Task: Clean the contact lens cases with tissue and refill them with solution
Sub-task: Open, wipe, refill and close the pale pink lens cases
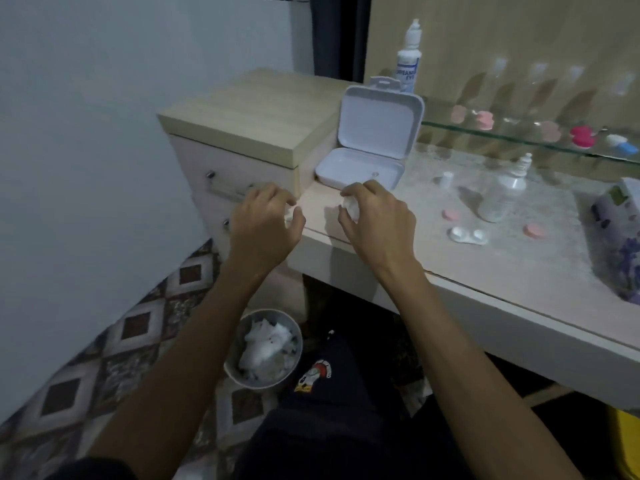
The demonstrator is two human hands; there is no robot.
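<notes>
Bare forearms, dark short sleeve [104, 467], dark shorts [332, 410] with a cartoon print [313, 375].

A crumpled white tissue wad [349, 206] sits pinched in the right hand [377, 220], above the counter's [485, 271] front-left corner. A smaller white scrap [290, 213] shows between the fingers of the left hand [265, 223], just off the counter's left edge; what it is I cannot tell. Further right on the counter, an open white twin-well lens case [468, 234] lies flat, with one pink cap [451, 214] behind its left end and another pink cap [535, 230] to its right. A white solution bottle [502, 195] stands upright behind the case, its small white cap [446, 180] off and standing to its left.
</notes>
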